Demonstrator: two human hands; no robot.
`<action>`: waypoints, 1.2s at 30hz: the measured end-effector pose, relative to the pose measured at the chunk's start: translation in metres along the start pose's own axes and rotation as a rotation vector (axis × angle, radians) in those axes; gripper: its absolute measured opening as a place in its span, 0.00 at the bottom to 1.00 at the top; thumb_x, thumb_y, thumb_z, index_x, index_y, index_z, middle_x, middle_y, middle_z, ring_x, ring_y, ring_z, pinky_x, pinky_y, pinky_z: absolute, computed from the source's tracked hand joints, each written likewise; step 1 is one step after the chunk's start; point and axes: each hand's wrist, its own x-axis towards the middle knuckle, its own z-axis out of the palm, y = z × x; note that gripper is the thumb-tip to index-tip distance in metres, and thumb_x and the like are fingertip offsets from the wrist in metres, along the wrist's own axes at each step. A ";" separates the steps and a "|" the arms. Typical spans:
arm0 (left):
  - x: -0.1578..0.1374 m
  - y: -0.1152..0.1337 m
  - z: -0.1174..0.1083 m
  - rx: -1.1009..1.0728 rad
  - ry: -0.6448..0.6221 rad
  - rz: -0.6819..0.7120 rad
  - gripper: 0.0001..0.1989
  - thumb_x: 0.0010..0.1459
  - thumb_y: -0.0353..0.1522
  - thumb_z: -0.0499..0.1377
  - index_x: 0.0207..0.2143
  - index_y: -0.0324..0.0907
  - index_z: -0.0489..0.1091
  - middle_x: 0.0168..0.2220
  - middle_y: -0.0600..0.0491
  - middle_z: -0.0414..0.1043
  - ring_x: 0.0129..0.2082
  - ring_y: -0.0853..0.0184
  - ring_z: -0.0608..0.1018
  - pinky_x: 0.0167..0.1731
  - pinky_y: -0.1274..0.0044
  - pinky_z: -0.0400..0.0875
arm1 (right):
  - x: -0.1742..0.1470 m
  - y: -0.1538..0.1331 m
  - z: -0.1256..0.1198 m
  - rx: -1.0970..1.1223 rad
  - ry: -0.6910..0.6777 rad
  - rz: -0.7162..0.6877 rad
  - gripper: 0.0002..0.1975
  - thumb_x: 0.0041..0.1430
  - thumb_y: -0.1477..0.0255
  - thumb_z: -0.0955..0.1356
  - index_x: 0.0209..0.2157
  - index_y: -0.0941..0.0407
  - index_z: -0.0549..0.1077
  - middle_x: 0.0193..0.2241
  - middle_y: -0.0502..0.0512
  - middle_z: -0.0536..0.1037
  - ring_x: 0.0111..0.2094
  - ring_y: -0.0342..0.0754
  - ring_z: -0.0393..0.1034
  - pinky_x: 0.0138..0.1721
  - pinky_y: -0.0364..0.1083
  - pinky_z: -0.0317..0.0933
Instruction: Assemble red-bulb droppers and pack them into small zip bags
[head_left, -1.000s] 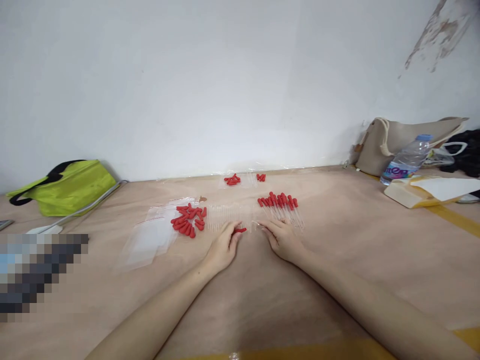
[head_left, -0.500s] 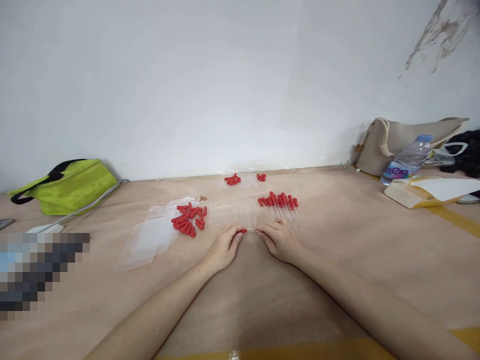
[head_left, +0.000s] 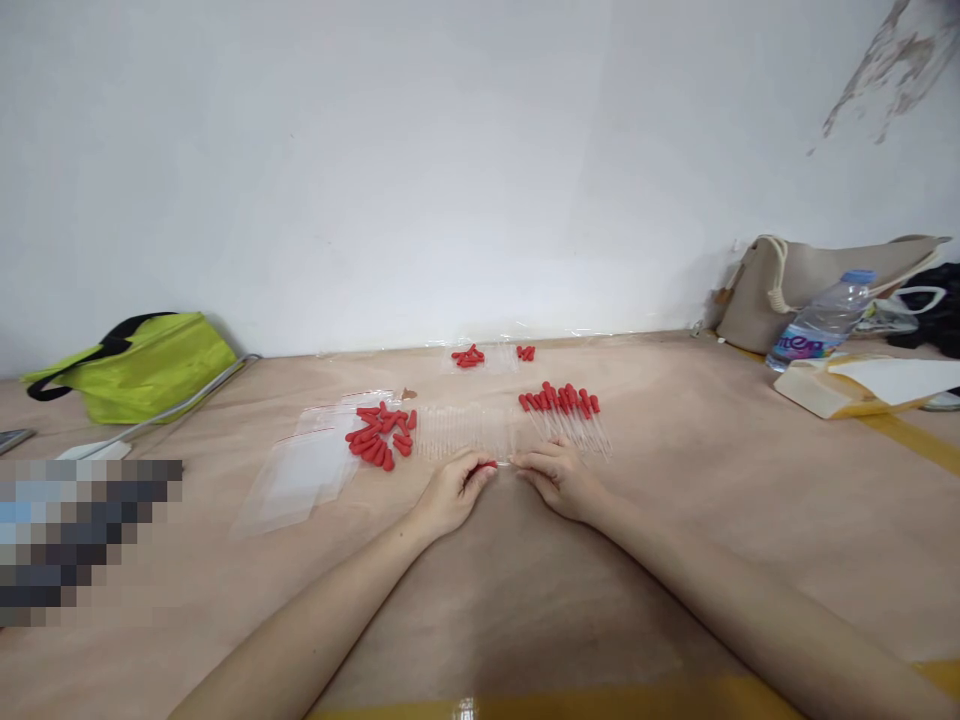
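My left hand pinches a red rubber dropper bulb, its open end toward the right. Facing it, my right hand is closed on a thin clear glass tube whose end meets the bulb. Just beyond my hands lies a row of clear glass tubes. A heap of loose red bulbs rests left of that row. On the right is a pile of droppers with red bulbs fitted, tubes pointing toward me.
Clear zip bags lie fanned out at the left. Near the wall are more red bulbs. A lime-green bag stands far left; a water bottle, a beige bag and an envelope are at the right.
My hands have come slightly closer together, and less of the tube shows between them. The view has shifted a little; the piles look the same.
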 end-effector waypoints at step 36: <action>0.002 -0.007 -0.019 0.031 -0.128 0.084 0.09 0.58 0.31 0.52 0.35 0.40 0.71 0.31 0.51 0.70 0.32 0.68 0.72 0.34 0.78 0.64 | 0.012 -0.018 -0.005 -0.474 -0.093 -0.137 0.09 0.51 0.78 0.62 0.34 0.56 0.71 0.30 0.55 0.70 0.34 0.47 0.55 0.33 0.47 0.42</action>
